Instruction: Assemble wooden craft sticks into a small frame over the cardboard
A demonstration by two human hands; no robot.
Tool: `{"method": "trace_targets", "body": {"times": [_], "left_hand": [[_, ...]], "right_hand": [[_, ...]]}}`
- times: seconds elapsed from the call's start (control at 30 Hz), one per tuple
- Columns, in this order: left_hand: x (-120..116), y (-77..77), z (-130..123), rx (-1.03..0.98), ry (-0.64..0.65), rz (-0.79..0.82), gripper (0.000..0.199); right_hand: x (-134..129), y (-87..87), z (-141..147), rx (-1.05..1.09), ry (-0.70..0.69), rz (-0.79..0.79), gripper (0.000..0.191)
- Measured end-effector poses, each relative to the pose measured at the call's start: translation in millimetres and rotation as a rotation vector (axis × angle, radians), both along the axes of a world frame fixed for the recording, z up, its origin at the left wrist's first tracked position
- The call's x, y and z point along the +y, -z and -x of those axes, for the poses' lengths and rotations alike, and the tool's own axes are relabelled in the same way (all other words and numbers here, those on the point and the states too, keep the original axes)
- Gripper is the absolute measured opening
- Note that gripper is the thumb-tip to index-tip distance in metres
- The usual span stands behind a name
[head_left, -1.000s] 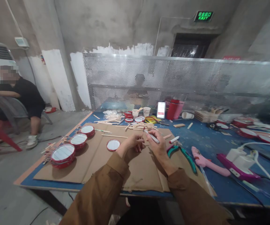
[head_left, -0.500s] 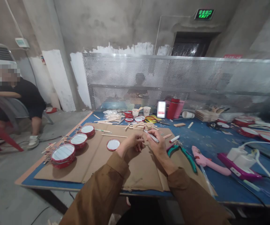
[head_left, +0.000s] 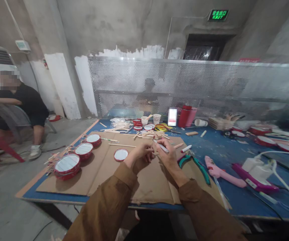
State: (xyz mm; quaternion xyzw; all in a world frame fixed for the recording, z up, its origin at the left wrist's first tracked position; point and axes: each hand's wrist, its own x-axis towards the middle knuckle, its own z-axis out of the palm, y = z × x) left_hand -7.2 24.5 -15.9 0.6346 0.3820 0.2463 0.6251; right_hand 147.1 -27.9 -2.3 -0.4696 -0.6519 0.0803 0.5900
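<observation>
Your right hand [head_left: 168, 152] has its fingers closed around a white marker [head_left: 163, 147], held slanting above the cardboard [head_left: 104, 174]. Your left hand [head_left: 142, 154] is close beside it with fingers curled; whether it pinches something small, you cannot tell from here. The marker looks like smooth, rigid plastic, probably light and a little slippery, and the middle of its barrel should give the surest hold, away from the tip. The cardboard is matt, creased and likely to flex if you press on it. To the left lies a flat round disc [head_left: 121, 154] with a glossy red rim and pale face, near a thin wooden stick [head_left: 121, 145] that would probably snap easily. On the right, the teal-handled pliers [head_left: 201, 170] look stiff and heavier, and the pink glue gun [head_left: 218, 173] has a smooth, moulded body on the blue tabletop [head_left: 217, 142].
</observation>
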Motion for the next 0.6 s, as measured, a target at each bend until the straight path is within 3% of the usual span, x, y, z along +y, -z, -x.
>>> {"method": "trace_targets", "body": {"times": [0.6], "left_hand": [[5.4, 5.4, -0.3, -0.016, 0.056, -0.018, 0.036]], "right_hand": [[0.6, 1.8, -0.7, -0.030, 0.002, -0.013, 0.022]]}}
